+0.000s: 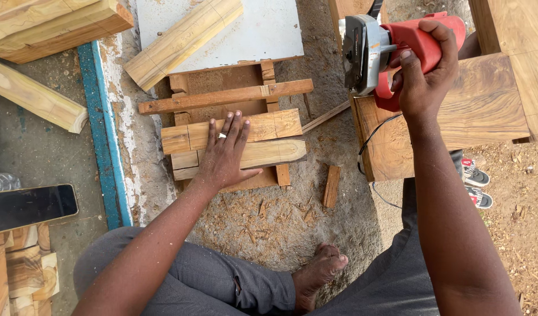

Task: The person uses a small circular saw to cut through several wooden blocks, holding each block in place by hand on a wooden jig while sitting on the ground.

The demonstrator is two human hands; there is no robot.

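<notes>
So the left hand (pixel 225 155) is lying flat, palm down, fingers spread and straight, pressing on two short wooden blocks that sit side by side on a rough little wooden frame (pixel 222 96) on the ground. The upper block (pixel 269 126) and the lower block (pixel 277 152) both run left to right across the view, tilted just slightly up toward the right, so their long axes are pretty much parallel to each other. The upper one has square ends and a couple of pencil-looking lines across it, pale yellow-brown with darker grain; the lower one is paler and its right end is tapered to a blunt point aiming right. There's a ring on one finger (small detail, but it's visible). The hand isn't gripping anything, just resting open on top of both pieces. The right hand (pixel 424 76) is wrapped tight around the red body of an angle grinder (pixel 386 50), held up off to the right above a thick wooden slab (pixel 479 108); the grinder's grey guard end faces left, toward the blocks, well apart from them. Its black cord (pixel 368 143) hangs down over the slab's edge. Above the blocks a thinner reddish batten (pixel 225 96) lies across the frame, also roughly left to right. A small wood offcut (pixel 332 186) stands near the frame on the sawdust-covered ground, and a dark phone (pixel 29 208) lies at the far left.
</notes>
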